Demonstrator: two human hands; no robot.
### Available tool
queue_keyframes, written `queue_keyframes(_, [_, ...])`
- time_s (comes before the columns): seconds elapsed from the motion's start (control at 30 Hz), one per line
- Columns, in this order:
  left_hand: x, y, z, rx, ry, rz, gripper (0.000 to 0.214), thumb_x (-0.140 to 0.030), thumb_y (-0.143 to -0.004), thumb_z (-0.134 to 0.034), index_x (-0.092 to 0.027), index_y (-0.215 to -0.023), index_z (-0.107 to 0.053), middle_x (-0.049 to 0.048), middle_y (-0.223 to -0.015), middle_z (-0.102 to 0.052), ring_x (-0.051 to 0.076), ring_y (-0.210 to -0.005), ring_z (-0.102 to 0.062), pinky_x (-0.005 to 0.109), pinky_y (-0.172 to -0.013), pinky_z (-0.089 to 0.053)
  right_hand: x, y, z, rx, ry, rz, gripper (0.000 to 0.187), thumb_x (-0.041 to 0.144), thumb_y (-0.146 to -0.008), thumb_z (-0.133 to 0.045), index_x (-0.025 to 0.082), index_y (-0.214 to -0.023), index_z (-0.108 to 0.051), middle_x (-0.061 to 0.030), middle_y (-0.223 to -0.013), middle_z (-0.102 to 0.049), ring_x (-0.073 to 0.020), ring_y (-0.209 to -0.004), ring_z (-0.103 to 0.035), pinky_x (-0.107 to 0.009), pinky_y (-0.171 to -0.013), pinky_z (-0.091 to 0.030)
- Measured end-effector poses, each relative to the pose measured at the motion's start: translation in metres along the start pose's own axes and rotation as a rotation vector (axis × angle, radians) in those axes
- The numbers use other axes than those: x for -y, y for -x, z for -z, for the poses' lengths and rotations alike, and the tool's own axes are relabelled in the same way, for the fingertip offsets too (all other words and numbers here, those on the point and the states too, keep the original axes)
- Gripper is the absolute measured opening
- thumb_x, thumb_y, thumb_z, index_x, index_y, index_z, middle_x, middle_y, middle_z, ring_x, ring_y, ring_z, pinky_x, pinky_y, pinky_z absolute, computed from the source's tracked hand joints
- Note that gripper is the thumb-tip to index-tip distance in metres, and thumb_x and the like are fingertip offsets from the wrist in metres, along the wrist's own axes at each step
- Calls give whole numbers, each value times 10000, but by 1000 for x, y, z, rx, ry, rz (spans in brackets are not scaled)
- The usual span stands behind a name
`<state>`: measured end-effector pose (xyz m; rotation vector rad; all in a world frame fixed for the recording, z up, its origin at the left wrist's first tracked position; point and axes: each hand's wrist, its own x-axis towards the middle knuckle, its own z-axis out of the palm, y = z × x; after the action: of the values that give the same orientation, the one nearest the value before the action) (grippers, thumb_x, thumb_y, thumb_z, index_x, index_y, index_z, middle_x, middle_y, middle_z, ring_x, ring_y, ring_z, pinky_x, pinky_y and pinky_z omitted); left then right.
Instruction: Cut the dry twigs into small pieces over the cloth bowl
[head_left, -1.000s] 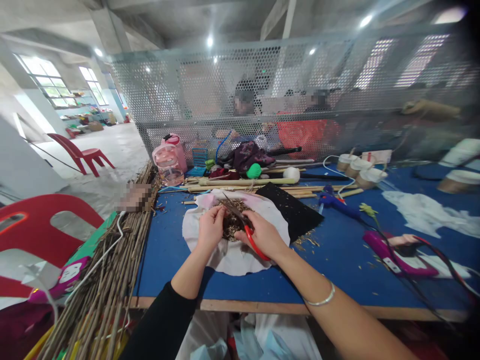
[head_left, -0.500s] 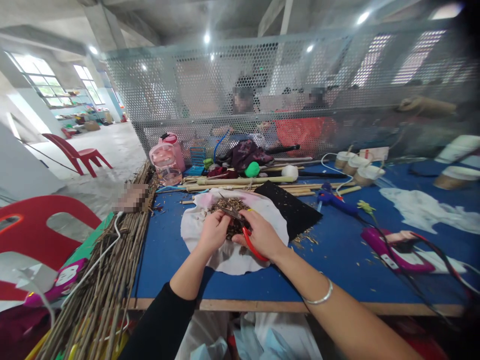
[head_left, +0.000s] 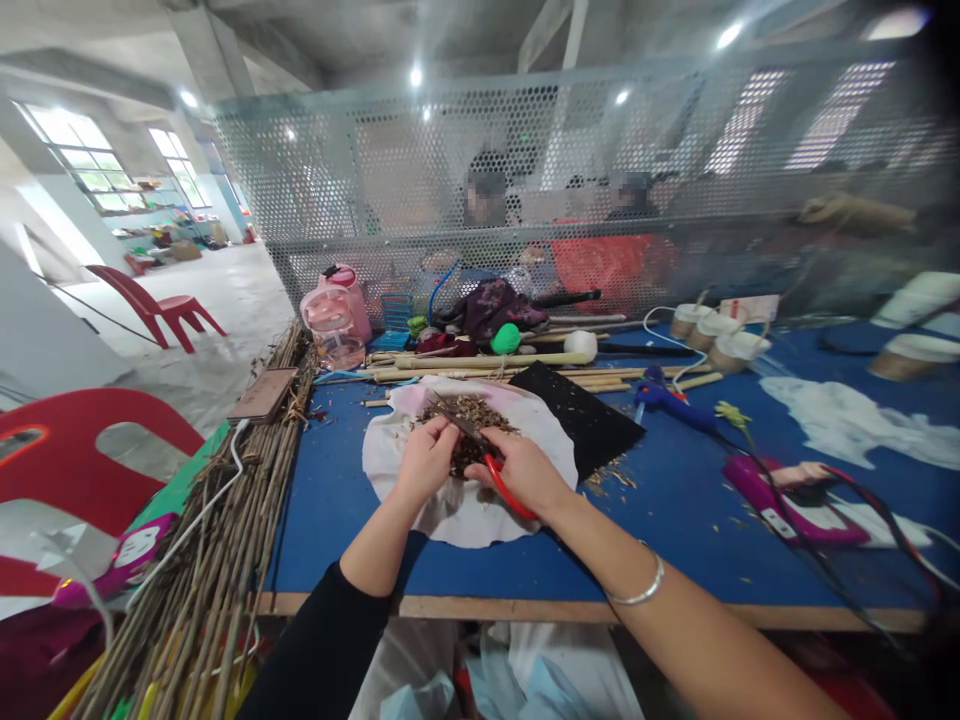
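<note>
My right hand (head_left: 521, 468) grips red-handled scissors (head_left: 501, 480), their dark blades pointing up-left over a pile of brown chopped twig bits (head_left: 466, 425). The pile lies on a round white cloth (head_left: 457, 505) spread on the blue table (head_left: 660, 530). My left hand (head_left: 426, 460) is pinched closed just left of the blades, holding a small piece I cannot make out over the pile. A silver bangle sits on my right wrist.
A bundle of long dry sticks (head_left: 225, 560) lies along the table's left edge with a phone (head_left: 262, 394) on it. A black mat (head_left: 581, 420), bamboo rods (head_left: 495, 365), a blue glue gun (head_left: 667, 400), a pink tool (head_left: 795, 500), paper cups (head_left: 720, 335) and a pink jug (head_left: 337, 315) surround the cloth. People sit behind the mesh screen.
Both hands have shifted slightly up and toward the pile, the scissor blades now lower and closer to my left fingers. The view moved a little.
</note>
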<state>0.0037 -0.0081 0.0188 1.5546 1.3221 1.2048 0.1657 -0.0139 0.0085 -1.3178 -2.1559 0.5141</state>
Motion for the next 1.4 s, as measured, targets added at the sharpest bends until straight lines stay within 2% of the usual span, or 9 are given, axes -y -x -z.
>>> queue_keyframes(0.2, [10, -5, 5, -86, -109, 67, 228, -267, -750, -475, -165, -568, -568, -7, -529, -530, 122, -531, -451, 220, -517, -302, -2, -1, 0, 15, 96, -23, 416, 541, -722, -588, 224, -991, -605, -53, -784, -669, -200, -707, -617, -255, -608, -401])
queue_keyframes(0.37, [13, -9, 14, -248, -59, 10, 142, -269, -695, -621, -198, -804, -678, 57, -806, -640, 177, -742, -533, 251, -698, -399, -9, -4, 6, -27, 53, -25, 521, 529, -751, -555, 188, -1144, -527, -56, -783, -663, -200, -711, -613, -267, -622, -416])
queue_keyframes(0.5, [8, -4, 10, -68, -145, -97, 157, -264, -651, -683, -206, -797, -677, 54, -798, -575, 191, -798, -519, 283, -794, -401, -16, -7, 13, -100, -63, -58, 476, 522, -809, -473, 169, -1126, -517, -54, -770, -653, -193, -690, -605, -274, -628, -433])
queue_keyframes(0.6, [6, -3, 2, 69, -279, -162, 358, -223, -556, -753, -229, -905, -671, 56, -888, -539, 218, -891, -513, 297, -834, -396, -18, -8, 16, -146, -96, -66, 438, 530, -829, -434, 177, -1067, -533, -48, -740, -644, -190, -658, -596, -279, -620, -437])
queue_keyframes(0.8, [14, -24, 6, 6, -143, 1, 165, -70, -567, -664, -205, -661, -673, 59, -741, -576, 239, -873, -537, 298, -828, -398, -20, -8, 15, -188, -106, -92, 441, 531, -819, -451, 178, -1071, -534, -63, -785, -654, -202, -696, -607, -291, -642, -450])
queue_keyframes(0.93, [20, -31, 17, -89, -33, 107, 186, -67, -551, -676, -219, -658, -681, 45, -652, -602, 248, -874, -552, 297, -819, -393, -22, -8, 13, -196, -102, -101, 456, 534, -821, -447, 178, -1095, -522, -64, -788, -652, -214, -728, -620, -296, -650, -456])
queue_keyframes(1.13, [10, -20, 25, -139, -137, -52, 243, -123, -601, -692, -247, -810, -695, 54, -904, -617, 208, -901, -538, 244, -797, -395, -19, -8, 15, -185, -116, -96, 401, 529, -822, -447, 205, -1040, -540, -46, -748, -649, -197, -661, -613, -281, -597, -451])
queue_keyframes(1.27, [1, -8, 15, 58, -197, -44, 110, -107, -597, -672, -211, -634, -675, 48, -728, -567, 203, -812, -544, 241, -759, -394, -18, -7, 15, -162, -122, -130, 410, 522, -814, -462, 204, -1064, -531, -31, -707, -641, -187, -603, -601, -279, -569, -443])
queue_keyframes(1.4, [2, -2, -1, 178, -316, -116, 342, -67, -497, -722, -236, -793, -688, 45, -797, -551, 220, -817, -568, 249, -742, -412, -18, -7, 14, -148, -112, -114, 431, 515, -819, -458, 182, -1087, -519, -37, -732, -643, -185, -647, -599, -268, -586, -439])
